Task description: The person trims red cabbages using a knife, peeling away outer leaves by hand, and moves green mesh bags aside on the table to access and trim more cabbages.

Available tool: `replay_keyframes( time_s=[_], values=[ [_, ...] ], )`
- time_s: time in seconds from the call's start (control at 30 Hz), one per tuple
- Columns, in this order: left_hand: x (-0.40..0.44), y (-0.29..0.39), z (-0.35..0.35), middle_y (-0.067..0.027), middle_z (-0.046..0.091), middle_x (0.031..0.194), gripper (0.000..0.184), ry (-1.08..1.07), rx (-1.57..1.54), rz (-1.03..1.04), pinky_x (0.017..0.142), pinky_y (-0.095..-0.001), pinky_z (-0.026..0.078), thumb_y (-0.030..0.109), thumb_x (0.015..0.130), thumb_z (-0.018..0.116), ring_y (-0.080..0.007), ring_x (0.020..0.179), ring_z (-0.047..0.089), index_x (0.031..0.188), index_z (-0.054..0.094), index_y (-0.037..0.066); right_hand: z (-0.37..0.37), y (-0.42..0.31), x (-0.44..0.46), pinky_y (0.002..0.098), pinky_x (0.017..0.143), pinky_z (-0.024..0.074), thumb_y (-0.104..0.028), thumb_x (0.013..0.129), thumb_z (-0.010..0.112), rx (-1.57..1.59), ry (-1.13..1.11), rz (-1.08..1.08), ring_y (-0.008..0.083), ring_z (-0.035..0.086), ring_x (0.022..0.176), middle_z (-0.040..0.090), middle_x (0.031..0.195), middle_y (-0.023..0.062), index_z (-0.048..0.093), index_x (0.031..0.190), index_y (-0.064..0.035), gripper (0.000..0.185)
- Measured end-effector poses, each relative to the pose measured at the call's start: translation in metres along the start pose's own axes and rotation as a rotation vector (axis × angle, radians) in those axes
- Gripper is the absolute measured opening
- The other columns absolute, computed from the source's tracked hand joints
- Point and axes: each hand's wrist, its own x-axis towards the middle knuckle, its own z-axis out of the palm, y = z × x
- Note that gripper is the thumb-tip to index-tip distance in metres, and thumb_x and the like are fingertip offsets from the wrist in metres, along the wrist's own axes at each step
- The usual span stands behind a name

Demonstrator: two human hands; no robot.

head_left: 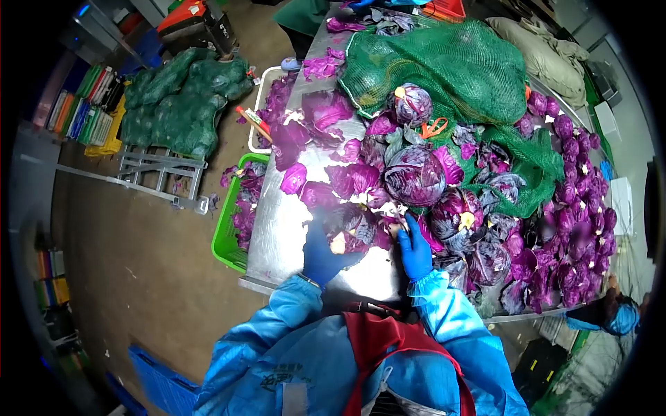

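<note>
My left hand, in a blue glove, grips the near left side of a red cabbage on the metal table. The cabbage's pale cut stem faces toward me. To the right of that cabbage is my right hand, also gloved in blue, its fingers curled round something thin that I cannot make out. Loose purple leaves lie just beyond my hands. More whole red cabbages sit past my right hand, and another one rests beside it.
Green mesh sacks cover the table's far side. Many small trimmed cabbages crowd the right end. Left of the table stand a green crate and a white bin with leaves. Another person stands at the far edge.
</note>
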Motion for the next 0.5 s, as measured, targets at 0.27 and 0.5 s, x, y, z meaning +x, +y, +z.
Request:
replay_keyframes(
  time_s=[0.27,0.5],
  values=[
    [0.009,0.007,-0.002,-0.0189,0.046,0.125,0.12,0.043,0.07,0.131,0.093,-0.0396,0.044,0.031,0.049,0.088,-0.03,0.112,0.051,0.141,0.017,0.0,0.013,-0.08,0.032,0.0352,0.082,0.049,-0.033,0.079,0.066,-0.058,-0.511,0.063,0.0303,0.061,0.101,0.057,0.117,0.0203,0.043,0.133,-0.0093,0.064],
    [0.004,-0.004,0.013,-0.015,0.04,0.13,0.098,-0.031,-0.175,0.148,0.101,-0.0443,0.036,0.03,0.065,0.081,-0.0291,0.117,0.044,0.139,0.024,0.003,0.019,-0.024,0.043,0.0446,0.065,0.0501,-0.019,0.074,0.059,-0.302,-0.328,0.067,0.038,0.062,0.075,0.063,0.083,0.0231,0.063,0.101,-0.0072,0.031]
  ],
)
